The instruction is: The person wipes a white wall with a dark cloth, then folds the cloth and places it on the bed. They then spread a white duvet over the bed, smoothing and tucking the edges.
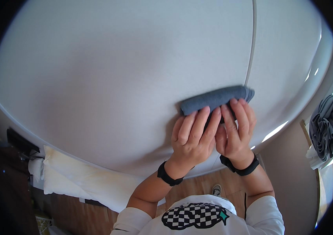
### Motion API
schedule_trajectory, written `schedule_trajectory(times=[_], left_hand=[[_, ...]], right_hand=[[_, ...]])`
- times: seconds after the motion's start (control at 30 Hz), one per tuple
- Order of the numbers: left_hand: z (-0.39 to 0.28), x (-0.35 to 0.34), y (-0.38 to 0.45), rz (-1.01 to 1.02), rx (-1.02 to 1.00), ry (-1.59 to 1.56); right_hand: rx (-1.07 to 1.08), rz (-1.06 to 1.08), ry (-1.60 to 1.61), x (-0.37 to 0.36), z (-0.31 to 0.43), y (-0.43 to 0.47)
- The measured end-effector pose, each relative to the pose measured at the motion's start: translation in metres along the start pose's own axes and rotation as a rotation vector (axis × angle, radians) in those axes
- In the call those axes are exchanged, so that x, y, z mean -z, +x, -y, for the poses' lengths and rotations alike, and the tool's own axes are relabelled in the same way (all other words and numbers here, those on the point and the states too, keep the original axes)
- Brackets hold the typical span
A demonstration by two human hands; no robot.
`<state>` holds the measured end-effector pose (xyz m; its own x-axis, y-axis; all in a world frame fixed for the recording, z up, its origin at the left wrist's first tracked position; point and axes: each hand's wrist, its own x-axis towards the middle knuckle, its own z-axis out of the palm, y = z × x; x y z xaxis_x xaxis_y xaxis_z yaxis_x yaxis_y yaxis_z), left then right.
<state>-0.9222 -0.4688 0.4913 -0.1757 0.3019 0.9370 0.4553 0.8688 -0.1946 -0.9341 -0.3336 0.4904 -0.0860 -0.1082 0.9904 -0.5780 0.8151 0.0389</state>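
A blue-grey folded cloth (213,100) lies slantwise against a broad, smooth off-white surface (119,88). Its right end covers the lower end of a thin dark seam (253,38) that runs up this surface. My left hand (194,136) grips the cloth's near edge at the left and middle, fingers spread over it. Close beside it, my right hand (238,130) grips the right part, with its fingertips on the fabric. The cloth's underside and parts of both thumbs are hidden. Shadows of my arms fall on the surface.
Below the surface's curved lower edge are a cream mattress or cushion (78,179) and wood-look flooring (201,182). A dark flat object (22,142) is at the left. Bunched grey curtain (325,129) hangs by a window at the right.
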Motion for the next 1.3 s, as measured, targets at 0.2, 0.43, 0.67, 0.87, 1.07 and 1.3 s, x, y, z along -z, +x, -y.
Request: schedule_trajectory(times=[0.2,0.43,0.67,0.87,1.07,1.3], left_hand=[[-0.027,-0.021,-0.131,0.253,-0.078,-0.002],[-0.047,-0.019,-0.227,0.598,-0.017,-0.040],[-0.021,-0.002,-0.118,0.230,0.077,-0.023],[-0.013,-0.007,-0.148,0.228,0.012,-0.005],[-0.015,0.011,-0.256,0.563,-0.010,0.010],[0.017,0.037,-0.188,0.388,0.191,0.060]], right_hand=[[-0.029,0.289,0.028,0.002,0.001,-0.156],[-0.217,0.763,0.064,0.013,0.040,-0.253],[-0.130,0.286,0.099,-0.002,0.030,-0.133],[-0.096,0.316,0.075,-0.010,0.032,-0.160],[-0.047,0.679,0.104,-0.008,0.066,-0.256],[-0.005,0.485,0.206,-0.025,0.087,-0.151]])
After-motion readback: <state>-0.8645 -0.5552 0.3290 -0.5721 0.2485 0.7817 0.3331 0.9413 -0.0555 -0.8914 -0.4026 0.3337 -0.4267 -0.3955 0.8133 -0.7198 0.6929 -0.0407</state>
